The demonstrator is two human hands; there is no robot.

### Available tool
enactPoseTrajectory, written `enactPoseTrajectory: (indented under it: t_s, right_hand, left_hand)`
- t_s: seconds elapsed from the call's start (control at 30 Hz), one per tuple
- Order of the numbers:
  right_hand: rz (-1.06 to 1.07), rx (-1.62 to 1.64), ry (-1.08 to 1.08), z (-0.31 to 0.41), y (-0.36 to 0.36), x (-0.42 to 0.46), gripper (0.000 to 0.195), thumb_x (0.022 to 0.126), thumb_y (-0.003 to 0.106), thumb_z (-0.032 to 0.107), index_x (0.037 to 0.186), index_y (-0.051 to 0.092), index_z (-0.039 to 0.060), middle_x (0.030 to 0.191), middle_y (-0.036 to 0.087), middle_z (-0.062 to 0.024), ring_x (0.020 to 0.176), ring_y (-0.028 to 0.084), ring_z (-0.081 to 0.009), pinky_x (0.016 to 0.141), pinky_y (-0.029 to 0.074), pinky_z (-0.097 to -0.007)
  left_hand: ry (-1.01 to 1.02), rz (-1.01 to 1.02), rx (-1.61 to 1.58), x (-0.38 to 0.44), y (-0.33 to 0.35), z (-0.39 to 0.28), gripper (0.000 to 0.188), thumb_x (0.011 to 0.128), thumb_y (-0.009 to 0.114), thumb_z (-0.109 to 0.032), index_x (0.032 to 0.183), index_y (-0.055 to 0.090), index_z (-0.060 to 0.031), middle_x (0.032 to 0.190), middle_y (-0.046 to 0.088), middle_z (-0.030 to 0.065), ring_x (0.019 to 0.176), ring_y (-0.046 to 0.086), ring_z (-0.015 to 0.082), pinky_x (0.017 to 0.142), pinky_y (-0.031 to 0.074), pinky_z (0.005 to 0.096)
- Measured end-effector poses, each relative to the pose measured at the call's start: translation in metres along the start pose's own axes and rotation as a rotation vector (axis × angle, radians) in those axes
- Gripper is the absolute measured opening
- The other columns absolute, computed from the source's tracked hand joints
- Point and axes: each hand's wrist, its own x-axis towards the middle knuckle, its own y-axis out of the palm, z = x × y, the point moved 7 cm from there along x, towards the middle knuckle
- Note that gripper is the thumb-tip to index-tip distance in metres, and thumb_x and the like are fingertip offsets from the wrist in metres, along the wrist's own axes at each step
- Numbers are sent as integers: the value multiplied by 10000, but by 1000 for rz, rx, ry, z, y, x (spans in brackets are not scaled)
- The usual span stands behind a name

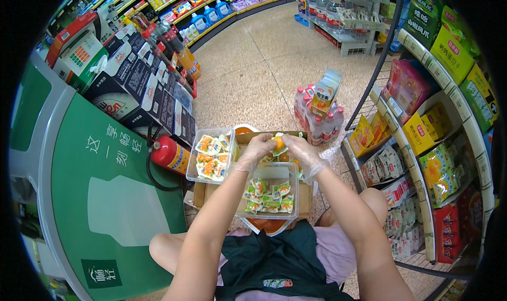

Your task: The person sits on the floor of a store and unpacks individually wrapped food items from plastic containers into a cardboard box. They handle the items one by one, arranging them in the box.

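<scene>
My left hand (pixel 253 150) and my right hand (pixel 304 152), both in clear plastic gloves, meet over a cardboard box (pixel 204 194). Between their fingertips is a small round orange fruit (pixel 279 143), with a bit of green and white wrapper around it. More orange fruits (pixel 284 157) lie below in the box, partly hidden by my hands. To the left, a clear plastic tub (pixel 191 164) holds several packets in orange and white wrapping. Closer to me, another clear tub (pixel 295 194) contains several small packets in green and white wrapping.
A red fire extinguisher (pixel 164 152) stands left of the box, beside a green display panel (pixel 130 206). Dark drink cartons (pixel 130 83) are stacked behind it. A shrink-wrapped bottle pack (pixel 317 120) rests on the floor ahead. Snack shelves (pixel 420 150) line the right side.
</scene>
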Motion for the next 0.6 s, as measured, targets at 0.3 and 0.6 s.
enactPoseTrajectory:
  t_s: [0.3, 0.6]
  right_hand:
    - [-74, -262, -112, 12, -4, -6, 448, 922, 438, 361, 1006, 581, -55, 889, 620, -86, 841, 542, -130, 784, 429, -297]
    - [-40, -113, -129, 21, -9, -24, 374, 907, 497, 298, 1014, 621, -38, 930, 617, -35, 866, 541, -103, 804, 423, -250]
  left_hand:
    - [541, -265, 509, -59, -2, -24, 366, 819, 528, -38, 1183, 561, -12, 1170, 581, 180, 1072, 570, 221, 897, 447, 309]
    - [390, 117, 1029, -118, 69, 27, 375, 776, 565, -145, 1123, 547, -5, 959, 607, 209, 920, 599, 335, 819, 470, 411]
